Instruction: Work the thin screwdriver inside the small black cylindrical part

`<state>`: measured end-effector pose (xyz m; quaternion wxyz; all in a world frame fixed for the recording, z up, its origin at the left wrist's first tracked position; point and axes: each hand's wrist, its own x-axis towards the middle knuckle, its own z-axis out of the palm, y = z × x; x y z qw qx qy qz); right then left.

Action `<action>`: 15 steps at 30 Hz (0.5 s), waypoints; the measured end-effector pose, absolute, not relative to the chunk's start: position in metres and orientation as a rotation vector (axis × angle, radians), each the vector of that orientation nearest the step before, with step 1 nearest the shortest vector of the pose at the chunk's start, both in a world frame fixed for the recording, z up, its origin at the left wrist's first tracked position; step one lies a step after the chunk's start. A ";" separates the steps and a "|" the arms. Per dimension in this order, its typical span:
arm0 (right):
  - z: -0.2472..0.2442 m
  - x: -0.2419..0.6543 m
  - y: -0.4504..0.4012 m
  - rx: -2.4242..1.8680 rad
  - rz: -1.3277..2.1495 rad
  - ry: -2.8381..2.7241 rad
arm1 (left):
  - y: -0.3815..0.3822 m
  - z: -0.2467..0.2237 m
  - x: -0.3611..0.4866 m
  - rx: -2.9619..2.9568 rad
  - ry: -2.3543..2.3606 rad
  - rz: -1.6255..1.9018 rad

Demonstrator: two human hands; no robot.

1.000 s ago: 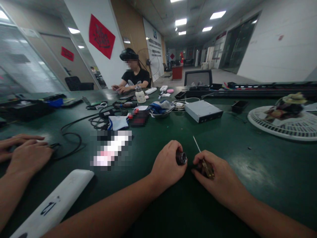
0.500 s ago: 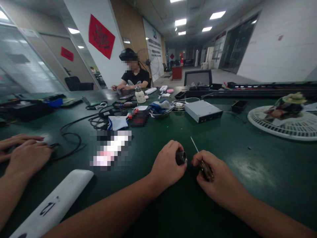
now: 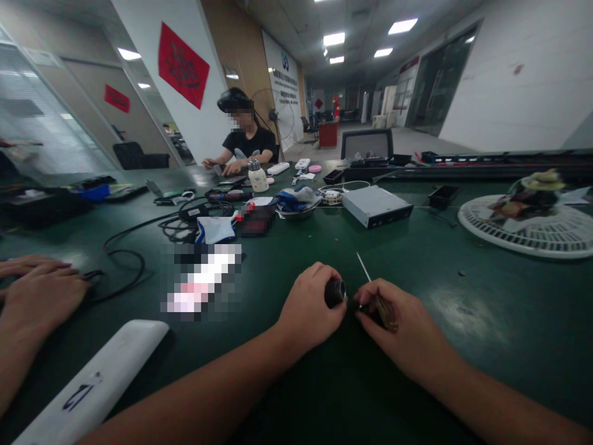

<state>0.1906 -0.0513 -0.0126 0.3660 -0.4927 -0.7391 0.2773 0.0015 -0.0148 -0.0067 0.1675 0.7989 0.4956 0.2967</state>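
Drawn slightly closer together, my left grip [image 3: 308, 309] is closed around a small dark metal cylinder [image 3: 335, 293], and my right grip [image 3: 403, 327] is closed on a brown-handled screwdriver [image 3: 383, 313], whose thin shaft points far, just beside the cylinder. Both hover low over the green bench [image 3: 467, 290], with a white plastic bar [image 3: 92, 386] near on the left. Farther off stands a grey metal optical drive [image 3: 376, 206].

My 2 forearms [image 3: 194, 386] come in bare from 7 and 4 o'clock, slim and smooth, tapering to my rounded left hand [image 3: 309, 306] and right hand [image 3: 402, 324].
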 end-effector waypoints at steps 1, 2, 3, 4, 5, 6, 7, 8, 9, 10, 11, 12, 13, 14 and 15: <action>-0.013 0.191 -0.051 -1.253 0.734 -1.847 | -0.015 -0.007 0.001 2.282 1.391 0.842; -0.013 0.192 -0.051 -1.244 0.752 -1.790 | -0.014 -0.007 0.001 2.294 1.360 0.836; -0.013 0.193 -0.051 -1.241 0.767 -1.737 | -0.014 -0.007 0.001 2.306 1.320 0.826; -0.013 0.193 -0.051 -1.240 0.777 -1.691 | -0.014 -0.007 0.001 2.316 1.281 0.813; -0.013 0.194 -0.050 -1.238 0.783 -1.657 | -0.015 -0.007 0.001 2.325 1.245 0.801; -0.013 0.194 -0.051 -1.232 0.785 -1.632 | -0.015 -0.007 0.001 2.336 1.213 0.788; -0.014 0.194 -0.051 -1.220 0.781 -1.614 | -0.015 -0.006 0.001 2.348 1.185 0.777; -0.014 0.194 -0.051 -1.202 0.776 -1.601 | -0.015 -0.006 0.001 2.364 1.160 0.769; -0.014 0.194 -0.051 -1.184 0.771 -1.590 | -0.016 -0.005 0.001 2.379 1.135 0.766; -0.014 0.193 -0.051 -1.166 0.771 -1.577 | -0.016 -0.005 0.001 2.391 1.114 0.768; -0.014 0.193 -0.051 -1.149 0.777 -1.564 | -0.016 -0.004 0.001 2.396 1.100 0.776; -0.014 0.192 -0.052 -1.131 0.787 -1.549 | -0.016 -0.004 0.001 2.395 1.097 0.787; -0.013 0.191 -0.052 -1.114 0.799 -1.535 | -0.016 -0.004 0.001 2.389 1.103 0.799; -0.013 0.191 -0.052 -1.098 0.810 -1.520 | -0.016 -0.004 0.001 2.379 1.115 0.810; -0.013 0.191 -0.052 -1.082 0.817 -1.508 | -0.016 -0.004 0.001 2.369 1.127 0.821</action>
